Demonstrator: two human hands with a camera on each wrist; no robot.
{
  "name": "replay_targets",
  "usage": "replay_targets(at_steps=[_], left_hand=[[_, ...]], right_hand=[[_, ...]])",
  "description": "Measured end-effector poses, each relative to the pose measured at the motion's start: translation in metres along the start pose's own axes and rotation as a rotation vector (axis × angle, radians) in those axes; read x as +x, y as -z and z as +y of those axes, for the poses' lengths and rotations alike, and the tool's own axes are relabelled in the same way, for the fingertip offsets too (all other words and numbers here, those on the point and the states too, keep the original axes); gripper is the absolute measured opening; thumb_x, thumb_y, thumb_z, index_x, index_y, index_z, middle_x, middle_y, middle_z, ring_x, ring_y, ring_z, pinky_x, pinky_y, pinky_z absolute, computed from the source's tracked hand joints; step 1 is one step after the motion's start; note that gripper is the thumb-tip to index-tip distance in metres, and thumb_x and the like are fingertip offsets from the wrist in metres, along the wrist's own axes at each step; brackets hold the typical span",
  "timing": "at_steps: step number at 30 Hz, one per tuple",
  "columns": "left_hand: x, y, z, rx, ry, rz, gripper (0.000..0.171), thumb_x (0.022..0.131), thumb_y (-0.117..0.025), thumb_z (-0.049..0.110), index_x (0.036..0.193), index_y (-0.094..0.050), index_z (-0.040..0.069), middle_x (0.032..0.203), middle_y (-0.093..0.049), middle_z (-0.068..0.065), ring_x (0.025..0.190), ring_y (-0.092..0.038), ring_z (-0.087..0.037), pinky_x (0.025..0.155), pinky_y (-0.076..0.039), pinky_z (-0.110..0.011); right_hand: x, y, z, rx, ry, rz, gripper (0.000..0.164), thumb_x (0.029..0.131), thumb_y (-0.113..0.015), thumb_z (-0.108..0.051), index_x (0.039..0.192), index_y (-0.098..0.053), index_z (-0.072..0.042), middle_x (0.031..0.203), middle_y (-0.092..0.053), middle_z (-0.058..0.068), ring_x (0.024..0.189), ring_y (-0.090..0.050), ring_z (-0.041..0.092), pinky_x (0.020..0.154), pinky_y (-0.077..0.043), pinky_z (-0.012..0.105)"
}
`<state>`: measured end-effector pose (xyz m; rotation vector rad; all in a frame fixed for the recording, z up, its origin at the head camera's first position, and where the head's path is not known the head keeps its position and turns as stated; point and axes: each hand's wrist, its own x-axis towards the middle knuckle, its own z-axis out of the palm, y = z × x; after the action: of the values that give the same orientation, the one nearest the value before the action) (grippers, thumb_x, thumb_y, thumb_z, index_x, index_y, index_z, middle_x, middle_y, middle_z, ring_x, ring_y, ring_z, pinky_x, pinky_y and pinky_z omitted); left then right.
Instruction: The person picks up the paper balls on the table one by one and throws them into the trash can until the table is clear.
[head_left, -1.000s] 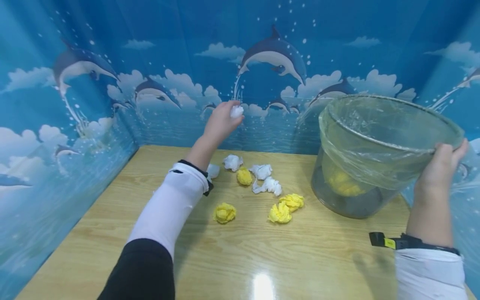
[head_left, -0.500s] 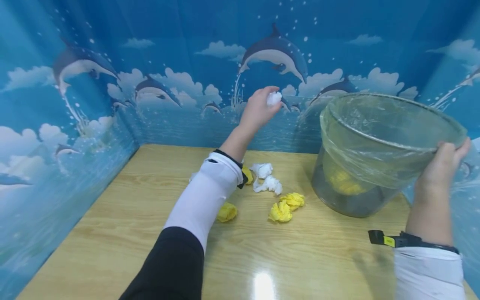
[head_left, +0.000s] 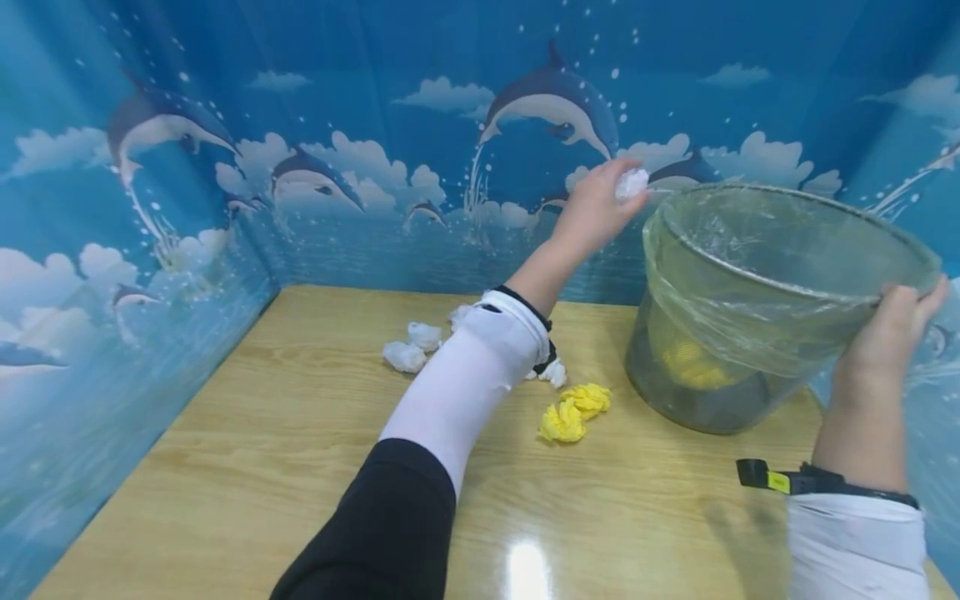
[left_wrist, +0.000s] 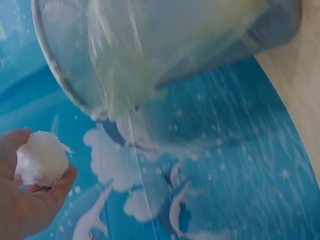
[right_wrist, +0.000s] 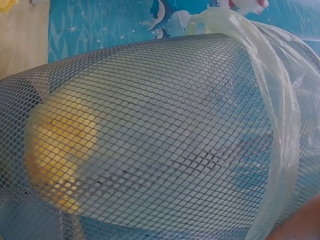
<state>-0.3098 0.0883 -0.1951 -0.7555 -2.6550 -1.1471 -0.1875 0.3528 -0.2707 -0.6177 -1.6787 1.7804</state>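
Head cam: L fingers (head_left: 615, 169) round wht ball (head_left: 632, 183), R fingers (head_left: 896, 302) round bin rim (head_left: 757, 277).

White and black is what we see worn here.
Behind the bare left hand (head_left: 600, 204) we find a white sleeve (head_left: 468, 383), folded near a thin black band (head_left: 531, 305) — a small dark mark (head_left: 491, 308) shows on the cloth there — then a black upper sleeve (head_left: 382, 525). A black piece (head_left: 546, 357) under that wrist is partly hidden. Behind the bare right hand (head_left: 883, 337), towards the table's (head_left: 225, 467) right edge, we see a black strap (head_left: 862, 491), a black block (head_left: 752, 472), a yellow tag (head_left: 778, 482) and a wrinkled white cuff (head_left: 855, 542).
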Motion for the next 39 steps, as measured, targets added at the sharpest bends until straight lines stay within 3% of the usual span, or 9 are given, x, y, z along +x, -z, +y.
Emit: replay_targets(at_steps=[9, 17, 21, 27, 32, 39], left_hand=[[0.011, -0.022, 0.030, -0.037, -0.076, -0.109, 0.055, 0.097, -0.055, 0.042, 0.148, -0.037, 0.034, 0.152, -0.036, 0.015, 0.139, -0.033, 0.000, 0.110, -0.033, -0.019], [0.014, -0.043, 0.048, 0.063, -0.165, -0.210, 0.055, 0.098, -0.054, 0.040, 0.149, -0.036, 0.032, 0.149, -0.040, 0.011, 0.128, -0.045, -0.001, 0.094, -0.043, -0.014], [0.013, -0.052, 0.055, 0.098, -0.195, -0.256, 0.056, 0.098, -0.053, 0.040, 0.150, -0.034, 0.032, 0.151, -0.036, 0.011, 0.131, -0.042, 0.000, 0.096, -0.041, -0.013], [0.012, -0.057, 0.069, 0.151, -0.259, -0.278, 0.056, 0.099, -0.051, 0.041, 0.151, -0.032, 0.031, 0.153, -0.033, 0.012, 0.133, -0.038, 0.003, 0.100, -0.036, -0.010], [0.010, -0.060, 0.078, 0.151, -0.261, -0.292, 0.055, 0.100, -0.049, 0.041, 0.151, -0.030, 0.033, 0.152, -0.033, 0.011, 0.129, -0.040, 0.003, 0.096, -0.038, -0.010], [0.008, -0.063, 0.082, 0.166, -0.272, -0.316, 0.054, 0.103, -0.041, 0.040, 0.153, -0.025, 0.030, 0.154, -0.030, 0.011, 0.134, -0.034, 0.005, 0.102, -0.032, -0.008]], right_hand=[[0.003, -0.004, -0.001, 0.004, 0.024, 0.028, 0.068, 0.097, -0.026, -0.025, 0.154, 0.009, -0.036, 0.158, 0.012, -0.019, 0.141, 0.011, -0.006, 0.112, 0.003, 0.013], [-0.001, -0.004, -0.001, -0.008, 0.009, 0.027, 0.067, 0.098, -0.026, -0.026, 0.154, 0.011, -0.036, 0.158, 0.014, -0.020, 0.141, 0.014, -0.006, 0.113, 0.006, 0.014], [-0.001, -0.002, 0.000, 0.006, 0.004, 0.024, 0.067, 0.098, -0.025, -0.026, 0.153, 0.011, -0.037, 0.157, 0.013, -0.021, 0.140, 0.015, -0.006, 0.113, 0.006, 0.014], [0.003, -0.003, 0.001, 0.044, 0.053, -0.004, 0.067, 0.098, -0.024, -0.024, 0.153, 0.011, -0.037, 0.157, 0.010, -0.021, 0.141, 0.011, -0.007, 0.113, 0.002, 0.012], [0.005, -0.003, 0.001, 0.056, 0.052, -0.010, 0.068, 0.098, -0.024, -0.022, 0.153, 0.012, -0.036, 0.157, 0.010, -0.020, 0.141, 0.010, -0.006, 0.113, 0.001, 0.011], [0.003, -0.002, 0.001, 0.055, 0.062, -0.017, 0.068, 0.098, -0.024, -0.022, 0.153, 0.012, -0.036, 0.157, 0.009, -0.019, 0.141, 0.010, -0.006, 0.113, 0.001, 0.012]])
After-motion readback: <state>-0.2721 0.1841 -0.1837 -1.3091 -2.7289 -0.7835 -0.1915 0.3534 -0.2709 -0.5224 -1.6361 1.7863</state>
